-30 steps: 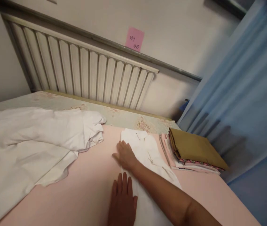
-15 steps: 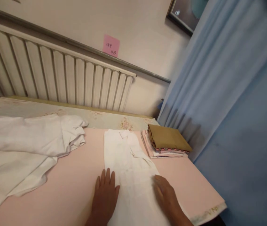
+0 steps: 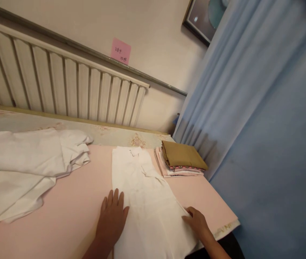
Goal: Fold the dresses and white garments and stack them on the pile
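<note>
A white garment (image 3: 147, 201), which looks like folded trousers, lies lengthwise in front of me with its narrow end pointing away. My left hand (image 3: 112, 217) rests flat, fingers stretched out, along the garment's left edge and the pink cloth beside it. On the other side, my right hand (image 3: 196, 221) pinches the garment's right edge between thumb and fingers. Small creases and what looks like a pocket opening show near its far end. The near end runs out of view.
Rumpled white cloth (image 3: 23, 154) covers the left side of the pink-covered table (image 3: 72, 201). A stack of folded fabric (image 3: 184, 154), brown on top, sits at the far right. Behind are a radiator (image 3: 69, 82) and a blue curtain (image 3: 239, 108).
My right hand has moved outward to the right and down, and the garment's near part now spreads wider. My left hand stays flat at the left edge. The view has shifted slightly right.
</note>
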`<state>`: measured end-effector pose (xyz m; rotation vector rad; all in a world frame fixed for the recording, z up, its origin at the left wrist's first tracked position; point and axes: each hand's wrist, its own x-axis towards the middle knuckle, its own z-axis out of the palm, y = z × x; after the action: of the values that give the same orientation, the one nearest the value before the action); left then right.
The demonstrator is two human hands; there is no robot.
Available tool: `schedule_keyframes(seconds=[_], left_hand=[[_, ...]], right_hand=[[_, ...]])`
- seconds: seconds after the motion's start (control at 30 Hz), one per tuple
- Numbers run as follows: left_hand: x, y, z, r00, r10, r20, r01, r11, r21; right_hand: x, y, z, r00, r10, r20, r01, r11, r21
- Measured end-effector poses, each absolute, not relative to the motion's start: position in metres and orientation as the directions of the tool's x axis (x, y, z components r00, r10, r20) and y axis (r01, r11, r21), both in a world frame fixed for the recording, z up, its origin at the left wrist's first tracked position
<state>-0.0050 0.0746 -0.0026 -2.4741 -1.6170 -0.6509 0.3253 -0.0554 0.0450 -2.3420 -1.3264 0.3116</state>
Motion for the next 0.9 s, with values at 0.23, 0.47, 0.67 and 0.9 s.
schedule_keyframes(seconds=[0.23, 0.47, 0.67, 0.9], left_hand=[[-0.004, 0.077, -0.008, 0.332, 0.835, 0.44, 0.895, -0.426, 0.134], [-0.003, 0.079, -0.016, 0.333, 0.804, 0.493, 0.887, -0.444, 0.125], [-0.004, 0.079, -0.015, 0.343, 0.801, 0.491, 0.892, -0.442, 0.098], [-0.004, 0.079, -0.017, 0.346, 0.786, 0.513, 0.883, -0.458, 0.105]], right_hand=[[0.303, -0.065, 0.078, 0.475, 0.878, 0.06, 0.782, -0.39, -0.487], [0.258, -0.076, 0.097, 0.346, 0.938, -0.013, 0.824, -0.31, -0.475], [0.226, -0.079, 0.077, 0.212, 0.973, -0.094, 0.873, -0.232, -0.428], [0.211, -0.087, 0.082, 0.004, 0.949, -0.315, 0.839, -0.174, -0.516]])
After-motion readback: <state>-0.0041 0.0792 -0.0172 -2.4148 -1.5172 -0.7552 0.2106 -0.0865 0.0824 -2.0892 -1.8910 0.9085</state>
